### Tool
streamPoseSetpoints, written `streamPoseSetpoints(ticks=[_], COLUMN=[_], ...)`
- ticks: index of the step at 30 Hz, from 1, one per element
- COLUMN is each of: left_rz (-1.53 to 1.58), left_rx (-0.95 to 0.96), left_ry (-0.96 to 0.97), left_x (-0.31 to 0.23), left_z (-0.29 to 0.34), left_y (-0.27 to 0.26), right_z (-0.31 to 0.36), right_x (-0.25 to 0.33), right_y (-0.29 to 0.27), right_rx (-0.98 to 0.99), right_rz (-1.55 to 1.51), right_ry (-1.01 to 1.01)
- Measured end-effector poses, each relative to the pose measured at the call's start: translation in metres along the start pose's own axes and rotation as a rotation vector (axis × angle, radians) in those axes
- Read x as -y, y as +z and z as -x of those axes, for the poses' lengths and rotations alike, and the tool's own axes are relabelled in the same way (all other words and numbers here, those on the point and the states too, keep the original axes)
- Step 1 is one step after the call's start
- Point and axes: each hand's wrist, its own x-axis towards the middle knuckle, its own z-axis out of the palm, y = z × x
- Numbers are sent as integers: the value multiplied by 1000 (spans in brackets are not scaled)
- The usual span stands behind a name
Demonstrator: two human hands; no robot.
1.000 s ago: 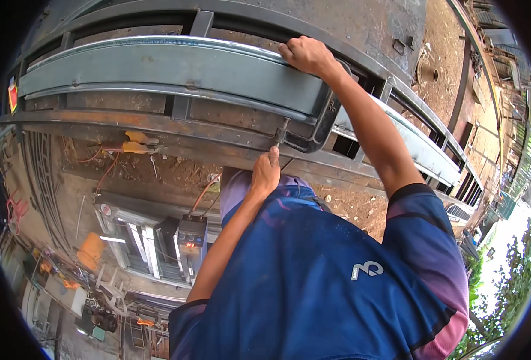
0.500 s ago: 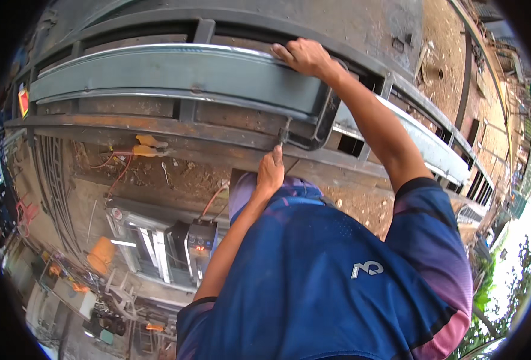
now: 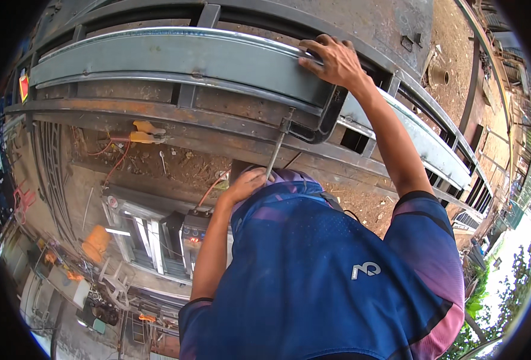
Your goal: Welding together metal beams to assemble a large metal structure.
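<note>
1. One black clamp (image 3: 329, 122) stands over the long grey panel (image 3: 157, 57), near the middle of the view; the panel lies along a dark metal frame (image 3: 157, 111). Its curved body appears to reach around the panel's edge, probably to press panel and frame together.
2. The right hand (image 3: 336, 63) rests on the panel's upper edge beside the clamp, thumb and fingers apart, likely to steady things there. Whether its grip closes on the clamp's hidden top, I cannot tell.
3. The left hand (image 3: 248, 185) is low, fingers at the bottom end of the clamp's rod (image 3: 277, 150), a place that would suit turning it. I cannot tell whether this grip is pinching the rod.
4. Writing: a pale logo (image 3: 367, 271) sits on the blue shirt (image 3: 313, 270). At far left is a red and yellow tag (image 3: 23, 89), too small to read. Red light shows on a dark box (image 3: 196, 223) below the left hand, and faint marks run along the panel's upper rim, illegible.
</note>
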Motion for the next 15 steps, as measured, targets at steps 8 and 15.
streamPoseSetpoints(ticks=[8, 15], left_rz=[-909, -1141], left_rx=[-161, -237], left_ry=[76, -243], left_x=[-57, -77], left_z=[10, 0], left_y=[5, 41], right_z=[11, 13], right_x=[3, 5], right_y=[3, 7], right_rx=[11, -34], right_rz=[59, 101], right_ry=[34, 30])
